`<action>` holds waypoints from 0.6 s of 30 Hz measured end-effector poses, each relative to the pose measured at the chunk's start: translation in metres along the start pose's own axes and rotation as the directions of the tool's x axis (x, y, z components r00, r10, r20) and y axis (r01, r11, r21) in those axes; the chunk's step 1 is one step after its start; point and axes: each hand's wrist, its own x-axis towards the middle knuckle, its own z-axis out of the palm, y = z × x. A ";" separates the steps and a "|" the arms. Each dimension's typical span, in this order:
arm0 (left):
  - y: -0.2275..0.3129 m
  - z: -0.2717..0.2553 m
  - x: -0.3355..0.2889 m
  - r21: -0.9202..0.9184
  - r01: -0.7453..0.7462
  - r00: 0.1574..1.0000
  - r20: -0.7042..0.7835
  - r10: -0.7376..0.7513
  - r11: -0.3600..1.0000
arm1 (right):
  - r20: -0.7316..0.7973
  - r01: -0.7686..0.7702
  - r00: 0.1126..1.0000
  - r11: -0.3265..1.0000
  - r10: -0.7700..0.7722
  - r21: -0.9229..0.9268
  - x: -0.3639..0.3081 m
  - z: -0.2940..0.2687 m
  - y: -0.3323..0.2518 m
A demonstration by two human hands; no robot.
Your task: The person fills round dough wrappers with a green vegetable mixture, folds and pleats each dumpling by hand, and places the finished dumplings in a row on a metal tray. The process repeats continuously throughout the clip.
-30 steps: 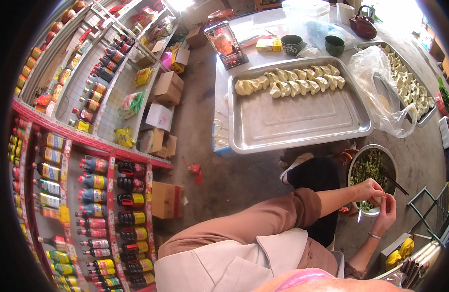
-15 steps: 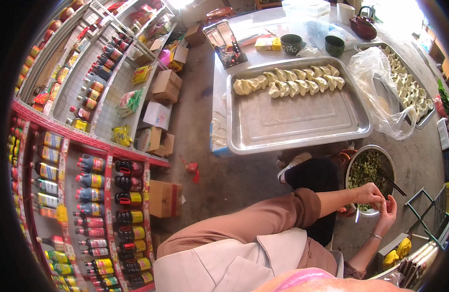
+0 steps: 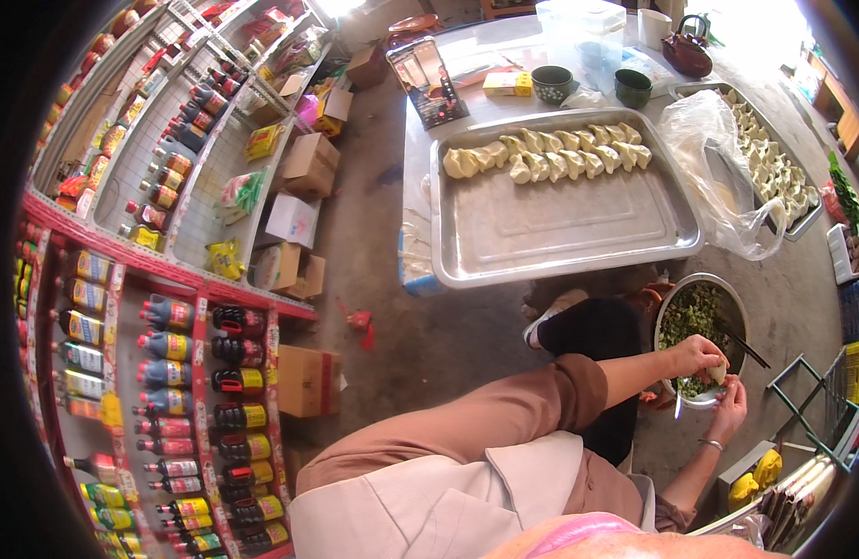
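Over the near rim of a steel bowl (image 3: pixel 741 307) of chopped green filling (image 3: pixel 687 315), my two hands meet around a small pale dumpling (image 3: pixel 718 374). My left hand (image 3: pixel 697 354) pinches its upper side. The fingers of my right hand (image 3: pixel 729 410) are closed at its lower edge, partly hidden. Dark chopsticks (image 3: pixel 748 348) lean out of the bowl, and a light handle (image 3: pixel 678 402) sticks out at its near side. On the table, a large metal tray (image 3: pixel 564 224) carries rows of shaped dumplings (image 3: pixel 578 154) along its far side.
A second tray (image 3: pixel 802 228) of dumplings stands right, beside a crumpled plastic bag (image 3: pixel 718 177). Two dark cups (image 3: pixel 552 85), a clear bin (image 3: pixel 588 42) and a teapot (image 3: pixel 687 56) are farther back. Shelves of bottles (image 3: pixel 243 382) line the left. A green metal frame (image 3: pixel 802 396) stands right.
My hands have parted slightly and turned, so the dumpling between them now shows. The right hand has dropped a little lower. The whole view has shifted slightly.
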 end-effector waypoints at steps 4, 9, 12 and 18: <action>0.030 -0.003 -0.013 -0.095 -0.008 1.000 -0.009 0.007 0.995 | 0.173 -0.031 0.985 0.994 0.012 0.106 -0.006 0.001 0.010; 0.053 -0.001 -0.021 -0.116 -0.006 1.000 -0.009 0.005 0.993 | 0.069 0.169 0.983 0.984 -0.172 0.056 -0.004 0.005 0.014; 0.051 -0.003 -0.020 -0.103 -0.050 0.998 0.030 0.053 0.993 | -0.033 0.311 0.949 0.949 -0.313 -0.045 -0.001 0.011 0.017; 0.040 -0.009 -0.017 0.009 -0.153 0.988 0.035 0.153 0.988 | -0.019 0.463 0.870 0.829 -0.493 -0.314 -0.013 0.021 0.010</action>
